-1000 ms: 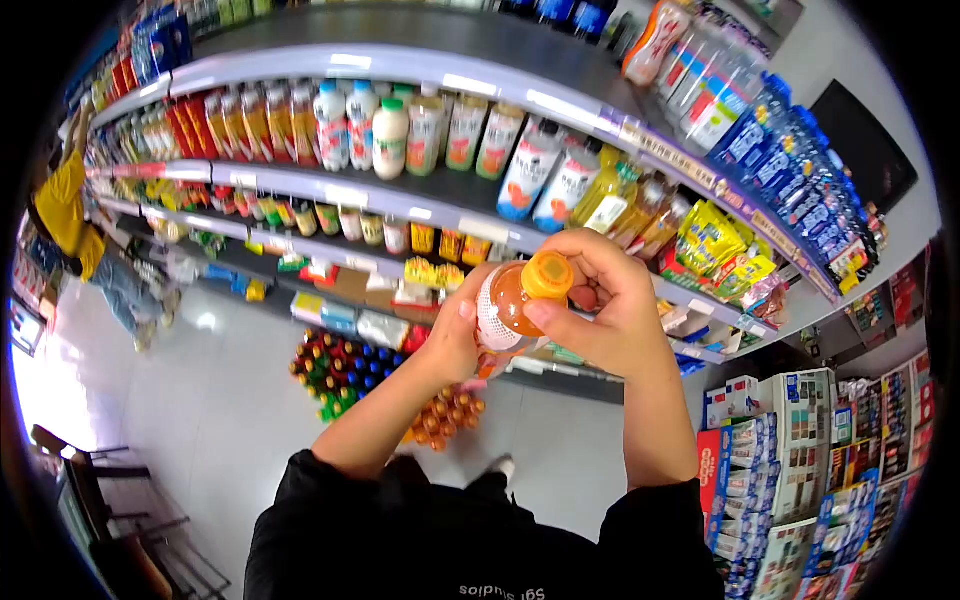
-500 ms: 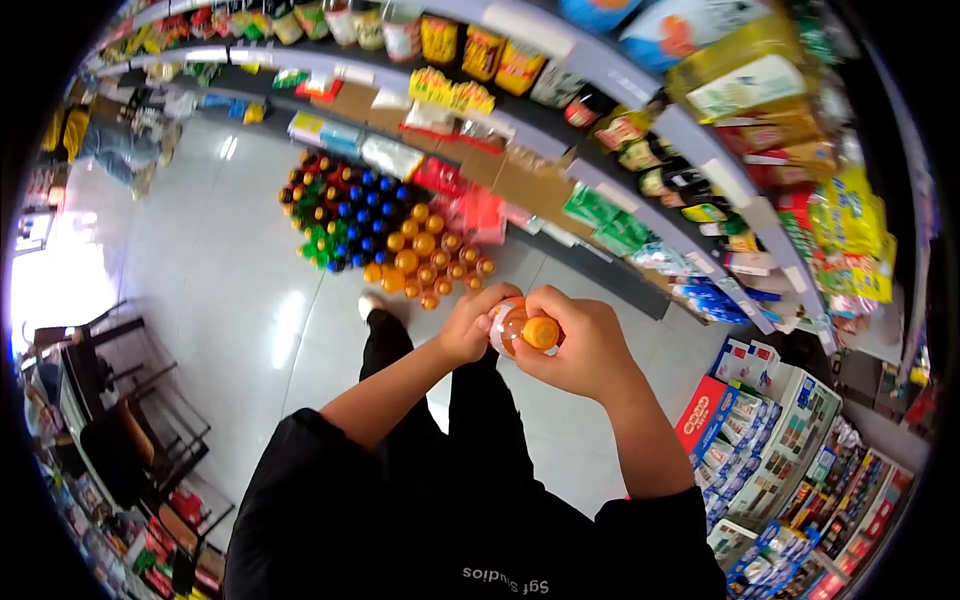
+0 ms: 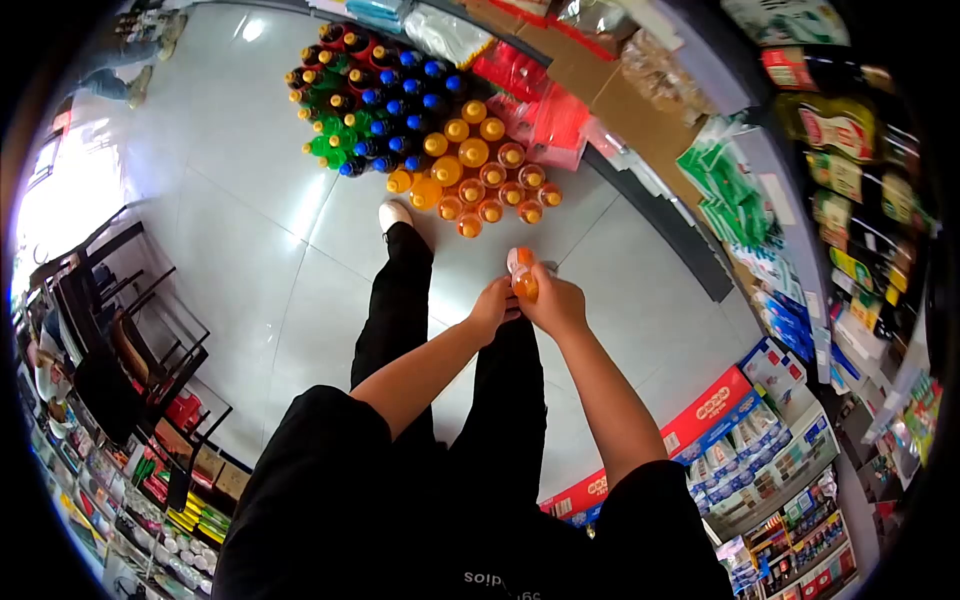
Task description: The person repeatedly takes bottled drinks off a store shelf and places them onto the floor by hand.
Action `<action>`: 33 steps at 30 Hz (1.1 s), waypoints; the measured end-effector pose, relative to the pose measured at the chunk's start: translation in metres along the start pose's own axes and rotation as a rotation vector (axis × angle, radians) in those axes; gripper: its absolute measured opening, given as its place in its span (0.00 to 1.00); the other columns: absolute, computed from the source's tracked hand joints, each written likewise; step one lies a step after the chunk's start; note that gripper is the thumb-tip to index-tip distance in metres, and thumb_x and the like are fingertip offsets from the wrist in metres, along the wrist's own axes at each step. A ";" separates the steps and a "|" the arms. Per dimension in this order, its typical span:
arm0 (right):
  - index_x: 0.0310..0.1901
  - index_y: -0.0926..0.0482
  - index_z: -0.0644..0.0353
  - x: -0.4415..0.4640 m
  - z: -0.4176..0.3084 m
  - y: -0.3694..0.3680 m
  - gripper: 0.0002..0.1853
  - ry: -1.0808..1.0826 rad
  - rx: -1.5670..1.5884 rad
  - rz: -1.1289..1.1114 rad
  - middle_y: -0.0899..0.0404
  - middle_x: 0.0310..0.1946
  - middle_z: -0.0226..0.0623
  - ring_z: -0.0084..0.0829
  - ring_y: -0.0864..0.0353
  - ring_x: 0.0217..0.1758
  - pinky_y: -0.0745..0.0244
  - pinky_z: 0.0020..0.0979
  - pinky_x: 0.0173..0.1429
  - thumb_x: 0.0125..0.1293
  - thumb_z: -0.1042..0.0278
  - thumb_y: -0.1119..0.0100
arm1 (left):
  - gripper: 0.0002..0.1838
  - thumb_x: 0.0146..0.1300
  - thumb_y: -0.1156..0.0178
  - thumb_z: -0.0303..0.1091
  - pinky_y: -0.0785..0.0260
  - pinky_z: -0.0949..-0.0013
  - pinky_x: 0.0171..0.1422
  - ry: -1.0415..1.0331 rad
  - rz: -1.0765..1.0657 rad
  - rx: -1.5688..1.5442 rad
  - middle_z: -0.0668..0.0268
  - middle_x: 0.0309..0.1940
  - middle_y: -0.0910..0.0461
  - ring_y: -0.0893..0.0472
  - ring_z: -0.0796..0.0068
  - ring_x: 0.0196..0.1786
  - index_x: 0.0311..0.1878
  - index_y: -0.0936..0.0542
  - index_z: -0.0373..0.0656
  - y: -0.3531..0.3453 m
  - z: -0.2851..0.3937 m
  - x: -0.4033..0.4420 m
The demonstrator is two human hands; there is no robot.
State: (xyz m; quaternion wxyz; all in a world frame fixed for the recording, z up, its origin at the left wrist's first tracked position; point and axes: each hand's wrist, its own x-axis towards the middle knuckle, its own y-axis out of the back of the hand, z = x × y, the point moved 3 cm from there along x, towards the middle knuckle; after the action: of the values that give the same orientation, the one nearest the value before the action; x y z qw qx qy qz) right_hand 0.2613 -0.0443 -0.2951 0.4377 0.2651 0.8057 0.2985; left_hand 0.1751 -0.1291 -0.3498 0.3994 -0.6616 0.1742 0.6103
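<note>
An orange drink bottle (image 3: 521,272) with a pale patch is held low in front of my legs, lying over with one end pointing away from me. My right hand (image 3: 558,302) is closed around its right side. Against the near end rests my left hand (image 3: 494,307), its fingers curled in close to the bottle and partly hidden. Beyond my hands, several bottles with orange caps (image 3: 472,192) stand on the floor, beside blue-capped dark bottles (image 3: 412,105) and green bottles (image 3: 335,140).
Shelves of packaged goods (image 3: 840,130) curve along the right. A boxed display (image 3: 740,450) stands at lower right. Dark chairs (image 3: 135,350) are on the left. My white shoe (image 3: 394,215) is near the bottles. Another person's legs (image 3: 125,75) show at upper left.
The bottle has tipped over from its cap facing up at me, and both hands have moved lower and nearer my legs. The view has swung, bringing the floor bottles higher in the picture.
</note>
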 end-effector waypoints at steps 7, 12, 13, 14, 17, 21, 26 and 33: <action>0.44 0.33 0.54 0.077 0.036 -0.084 0.20 -0.082 -0.042 -0.097 0.22 0.22 0.42 0.47 0.22 0.26 0.29 0.44 0.29 0.52 0.58 0.40 | 0.21 0.64 0.58 0.45 0.30 0.68 0.36 -0.017 0.269 -0.068 0.65 0.36 0.27 0.27 0.72 0.32 0.56 0.32 0.45 0.026 0.011 0.106; 0.45 0.35 0.54 0.114 0.066 -0.146 0.21 -0.076 -0.007 -0.048 0.22 0.24 0.42 0.46 0.21 0.28 0.30 0.44 0.29 0.51 0.62 0.40 | 0.19 0.63 0.54 0.44 0.33 0.66 0.43 0.005 0.167 0.011 0.67 0.41 0.31 0.29 0.73 0.38 0.52 0.30 0.44 0.052 0.014 0.171; 0.45 0.35 0.54 0.119 0.071 -0.154 0.20 -0.060 -0.028 -0.048 0.21 0.25 0.41 0.45 0.21 0.29 0.30 0.44 0.30 0.51 0.63 0.40 | 0.18 0.63 0.54 0.44 0.32 0.66 0.44 0.023 0.115 0.018 0.68 0.39 0.30 0.29 0.74 0.38 0.50 0.29 0.44 0.052 0.016 0.177; 0.45 0.35 0.54 0.123 0.074 -0.161 0.20 -0.061 -0.024 -0.047 0.21 0.25 0.41 0.45 0.21 0.29 0.30 0.44 0.30 0.51 0.63 0.40 | 0.16 0.63 0.54 0.44 0.32 0.64 0.46 -0.012 0.144 -0.026 0.68 0.35 0.30 0.30 0.74 0.37 0.46 0.28 0.45 0.050 0.015 0.178; 0.43 0.34 0.52 0.130 0.079 -0.172 0.17 -0.086 -0.006 -0.009 0.22 0.26 0.42 0.45 0.21 0.30 0.30 0.45 0.30 0.52 0.65 0.41 | 0.13 0.63 0.54 0.43 0.32 0.63 0.48 0.002 0.051 0.054 0.68 0.36 0.30 0.29 0.73 0.38 0.44 0.29 0.46 0.069 0.007 0.201; 0.42 0.33 0.52 0.139 0.084 -0.178 0.15 -0.080 0.029 0.070 0.23 0.27 0.44 0.46 0.22 0.31 0.29 0.46 0.32 0.52 0.66 0.43 | 0.14 0.64 0.57 0.42 0.32 0.60 0.47 -0.006 0.027 0.083 0.66 0.42 0.30 0.31 0.70 0.46 0.49 0.30 0.49 0.072 0.005 0.212; 0.41 0.33 0.52 0.139 0.097 -0.184 0.13 -0.083 0.055 0.065 0.24 0.27 0.45 0.48 0.22 0.32 0.29 0.46 0.33 0.54 0.66 0.44 | 0.14 0.63 0.56 0.42 0.33 0.59 0.48 0.013 0.016 -0.028 0.68 0.41 0.31 0.31 0.71 0.44 0.49 0.31 0.50 0.066 -0.007 0.225; 0.44 0.32 0.50 0.143 0.097 -0.186 0.11 -0.087 0.085 0.059 0.23 0.35 0.45 0.47 0.22 0.34 0.28 0.46 0.35 0.59 0.67 0.52 | 0.17 0.64 0.56 0.44 0.36 0.61 0.54 0.041 0.067 0.031 0.72 0.47 0.29 0.30 0.73 0.47 0.52 0.29 0.50 0.061 0.000 0.224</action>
State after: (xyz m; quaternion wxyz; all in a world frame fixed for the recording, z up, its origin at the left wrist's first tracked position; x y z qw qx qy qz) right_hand 0.2461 -0.0481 -0.5487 0.4519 0.3197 0.7896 0.2648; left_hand 0.1745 -0.1094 -0.5812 0.3851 -0.6615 0.2137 0.6070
